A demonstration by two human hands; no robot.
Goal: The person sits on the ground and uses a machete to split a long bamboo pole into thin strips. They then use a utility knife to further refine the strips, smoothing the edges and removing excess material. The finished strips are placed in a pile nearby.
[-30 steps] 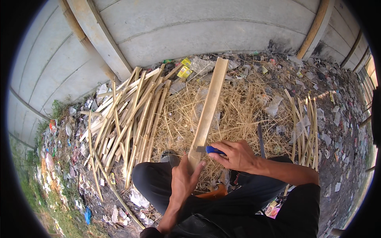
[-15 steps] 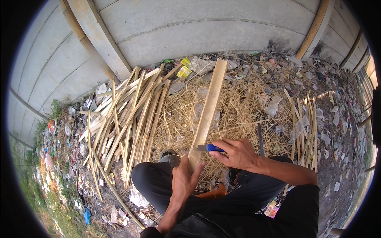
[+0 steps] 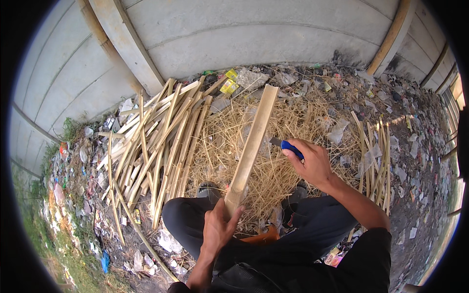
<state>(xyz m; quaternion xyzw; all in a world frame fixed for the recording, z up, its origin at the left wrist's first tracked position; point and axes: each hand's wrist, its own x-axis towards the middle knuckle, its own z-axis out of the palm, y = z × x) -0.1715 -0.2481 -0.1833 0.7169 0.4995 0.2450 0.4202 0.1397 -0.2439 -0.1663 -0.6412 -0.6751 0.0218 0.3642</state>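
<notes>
left hand (image 3: 217, 228) is gripping a long bamboo strip (image 3: 253, 141), right hand (image 3: 312, 163) is holding a blue-handled blade (image 3: 292, 149) just beside it, sticks (image 3: 168, 139) are lying piled off left

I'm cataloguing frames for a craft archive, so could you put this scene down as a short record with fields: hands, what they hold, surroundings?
Left hand: grips the near end of the bamboo piece
Right hand: holds the knife
Bamboo piece: long, trough-shaped, hollow side showing
Knife: blue handle, blade pointing left, apart from the bamboo piece in this view
Ground ahead: straw-coloured shavings
Left side: large pile of slats
Right side: smaller bunch of sticks
Background: grey wall
</notes>
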